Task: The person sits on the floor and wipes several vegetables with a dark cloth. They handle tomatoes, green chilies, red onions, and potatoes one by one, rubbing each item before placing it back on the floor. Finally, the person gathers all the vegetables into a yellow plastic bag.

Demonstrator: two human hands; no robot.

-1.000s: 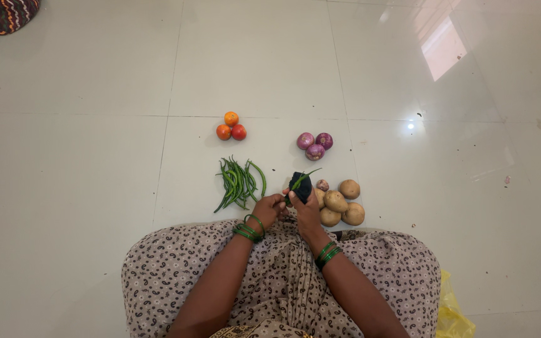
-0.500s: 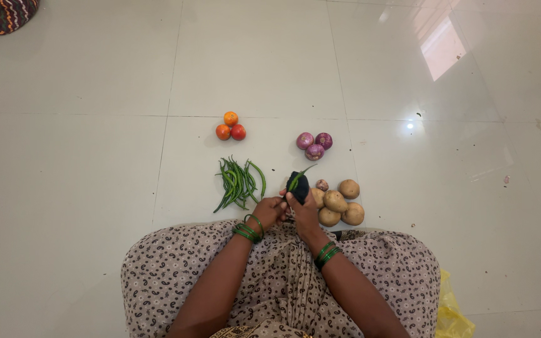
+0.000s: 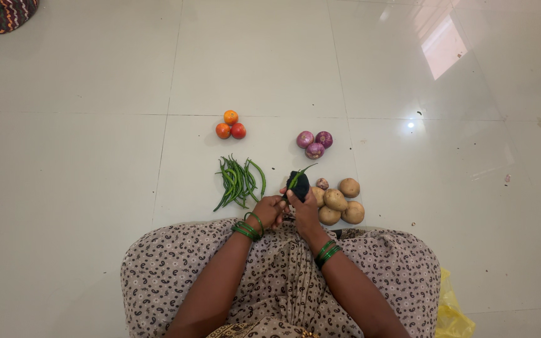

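Note:
I sit on a pale tiled floor with vegetables laid out before my knees. My right hand (image 3: pixel 306 209) grips a small dark cloth (image 3: pixel 300 185) with a green chilli (image 3: pixel 298 177) lying across it. My left hand (image 3: pixel 269 209) pinches the lower end of that chilli, touching the right hand. A heap of green chillies (image 3: pixel 238 182) lies just left of my hands, and several potatoes (image 3: pixel 336 201) lie just right of them. Farther out sit three red onions (image 3: pixel 314 143) and three tomatoes (image 3: pixel 231 126). Green bangles ring both wrists.
My patterned skirt (image 3: pixel 176 269) spreads over my lap at the bottom of the view. A yellow plastic bag (image 3: pixel 453 313) lies by my right knee. A dark patterned cloth (image 3: pixel 1 12) sits in the far left corner. Small green scraps dot the floor at the right edge.
The cloth and the chilli in my hands have shifted slightly left and nearer to me. The vegetables on the floor have not moved.

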